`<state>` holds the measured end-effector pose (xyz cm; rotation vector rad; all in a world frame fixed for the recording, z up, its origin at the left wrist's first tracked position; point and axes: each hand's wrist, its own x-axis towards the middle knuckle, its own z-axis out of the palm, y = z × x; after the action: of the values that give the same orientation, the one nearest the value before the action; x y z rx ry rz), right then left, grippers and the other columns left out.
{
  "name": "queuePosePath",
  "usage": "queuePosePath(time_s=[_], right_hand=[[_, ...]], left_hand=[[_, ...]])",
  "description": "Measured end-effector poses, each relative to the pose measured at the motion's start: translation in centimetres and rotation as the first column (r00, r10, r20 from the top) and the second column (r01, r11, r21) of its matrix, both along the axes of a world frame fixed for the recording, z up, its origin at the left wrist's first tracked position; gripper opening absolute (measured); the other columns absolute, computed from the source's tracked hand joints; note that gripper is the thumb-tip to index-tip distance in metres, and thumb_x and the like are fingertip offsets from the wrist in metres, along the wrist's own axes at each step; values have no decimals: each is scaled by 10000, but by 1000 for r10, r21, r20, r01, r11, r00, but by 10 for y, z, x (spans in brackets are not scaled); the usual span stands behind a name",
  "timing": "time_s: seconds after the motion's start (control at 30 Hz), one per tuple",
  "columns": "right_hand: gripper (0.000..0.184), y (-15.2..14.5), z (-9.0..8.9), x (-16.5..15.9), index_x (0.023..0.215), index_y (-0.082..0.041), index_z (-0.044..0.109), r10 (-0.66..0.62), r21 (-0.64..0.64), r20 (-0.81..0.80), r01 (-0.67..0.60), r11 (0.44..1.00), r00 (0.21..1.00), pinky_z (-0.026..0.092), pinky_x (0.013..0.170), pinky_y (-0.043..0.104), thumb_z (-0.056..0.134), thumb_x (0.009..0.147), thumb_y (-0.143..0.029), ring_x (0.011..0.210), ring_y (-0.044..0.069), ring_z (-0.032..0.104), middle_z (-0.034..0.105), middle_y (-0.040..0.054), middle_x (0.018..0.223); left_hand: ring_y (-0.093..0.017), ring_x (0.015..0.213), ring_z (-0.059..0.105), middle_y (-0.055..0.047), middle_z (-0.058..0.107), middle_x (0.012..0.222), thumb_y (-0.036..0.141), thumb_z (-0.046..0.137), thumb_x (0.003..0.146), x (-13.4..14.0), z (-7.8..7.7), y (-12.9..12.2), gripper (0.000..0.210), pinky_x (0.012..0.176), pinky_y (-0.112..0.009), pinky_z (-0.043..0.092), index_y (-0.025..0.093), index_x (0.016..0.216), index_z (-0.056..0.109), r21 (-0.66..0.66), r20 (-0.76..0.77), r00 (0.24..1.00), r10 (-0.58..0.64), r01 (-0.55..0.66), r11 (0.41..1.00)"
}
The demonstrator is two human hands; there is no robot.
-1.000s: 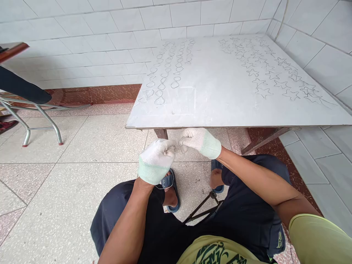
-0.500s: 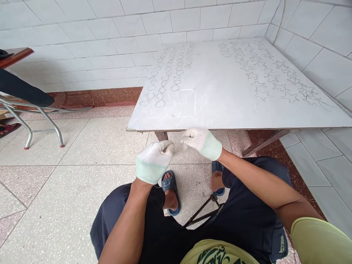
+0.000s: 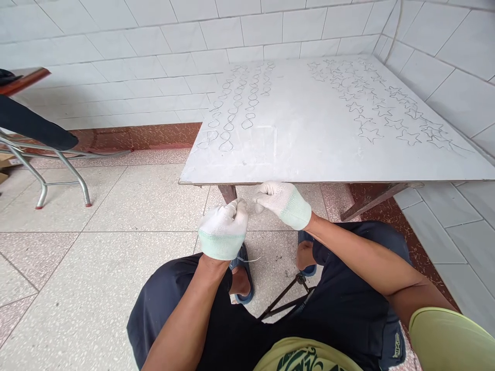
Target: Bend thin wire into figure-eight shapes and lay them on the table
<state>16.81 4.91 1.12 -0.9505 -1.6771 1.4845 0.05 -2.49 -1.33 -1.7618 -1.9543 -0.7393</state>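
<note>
Both hands wear white gloves with pale green cuffs and sit close together just below the table's front edge. My left hand [image 3: 226, 226] is closed in a pinch, and a thin wire [image 3: 253, 259] sticks out beneath it over the slipper. To its right and slightly higher, my right hand [image 3: 276, 202] is also pinched shut, its fingertips facing the left ones across a small gap. Whatever lies between the right fingers is too small to make out. On the white table [image 3: 309, 154] lie rows of twisted wire loops [image 3: 226, 140] at left and many wire stars [image 3: 370, 135] at right.
A tiled wall [image 3: 174, 67] runs behind the table, with another along its right side. At far left a metal-legged stool [image 3: 64, 183] stands by a red-brown tabletop [image 3: 29, 81], with another person's dark-clothed leg [image 3: 34, 126]. Black folding legs [image 3: 284, 299] stand between my feet.
My left hand has moved a little right and turned, its fingers now pointing more upward. The wire end has swung from below the cuff out to the right. My right hand has barely moved.
</note>
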Motion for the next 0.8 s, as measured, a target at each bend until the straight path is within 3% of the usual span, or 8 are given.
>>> queuePosePath(time_s=[0.13,0.3,0.5,0.67,0.8], right_hand=[[197,-6,-4,-2,708,-234,663,-16,24,-24,16,1000,1000,528,766,287,625,893,-287,711,140,680,732,-37,701],[188,-4,-3,-3,700,-229,667,2,18,-20,-2,1000,1000,527,774,279,628,879,-269,722,137,685,737,-37,712],[187,3,-1,-5,674,-221,657,-66,1,19,66,998,998,522,773,270,629,858,-217,720,133,689,738,-36,702],[227,0,-7,-9,659,-227,660,-88,34,47,86,996,995,520,768,273,641,883,-254,734,139,695,750,-28,722],[246,-2,-9,-8,662,-230,686,-66,87,92,58,995,994,519,764,268,665,896,-301,759,143,701,761,-22,753]], left_hand=[[-211,607,642,-78,705,594,373,501,1075,6,-4,-2,481,615,-343,340,207,739,803,20,33,998,45,-46,999],[-229,652,679,-102,735,647,404,479,1076,10,-6,1,505,638,-347,359,203,732,788,-71,96,988,118,-111,991],[-268,793,743,-102,808,809,394,514,1050,11,-3,2,376,697,-347,412,226,1073,850,-154,148,988,54,-30,988],[-265,748,722,-118,780,754,401,476,1067,12,-4,4,445,685,-348,408,201,926,847,-198,191,971,145,-107,974],[-243,690,683,-101,751,703,392,486,1066,9,-8,8,436,655,-344,374,207,879,833,-162,192,972,134,-104,981]])
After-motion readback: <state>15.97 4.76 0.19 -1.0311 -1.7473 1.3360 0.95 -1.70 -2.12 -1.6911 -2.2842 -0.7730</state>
